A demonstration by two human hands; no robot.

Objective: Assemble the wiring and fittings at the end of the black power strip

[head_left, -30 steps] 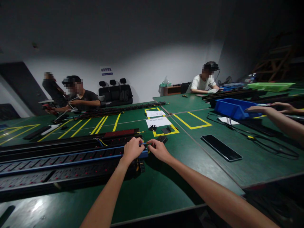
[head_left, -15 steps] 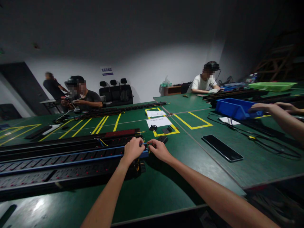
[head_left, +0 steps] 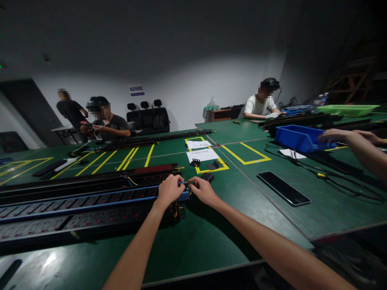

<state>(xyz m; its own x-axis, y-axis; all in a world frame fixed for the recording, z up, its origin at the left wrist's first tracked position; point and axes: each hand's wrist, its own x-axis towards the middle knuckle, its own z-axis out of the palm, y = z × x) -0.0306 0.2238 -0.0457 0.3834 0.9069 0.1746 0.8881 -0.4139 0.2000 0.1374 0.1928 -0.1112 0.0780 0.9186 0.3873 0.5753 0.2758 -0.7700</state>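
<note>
Long black strips with red dots and blue edges, the blue-edged strip [head_left: 130,195] among them, lie across the left half of the green table. At its right end my left hand [head_left: 171,189] is closed in a pinch on a thin blue wire. Just to the right, my right hand [head_left: 203,189] pinches something small at the wire's end, too small to make out. The fingertips of both hands are close together. A small black block [head_left: 207,177] lies right behind my right hand.
A phone [head_left: 282,188] lies to the right. Farther right, a person's hands are at a blue bin [head_left: 298,137], near black cables [head_left: 332,185]. White papers [head_left: 201,155] and black brackets [head_left: 213,164] lie ahead. More people are at the back.
My hands have hardly moved. The standing person at the back left has turned and lowered an arm.
</note>
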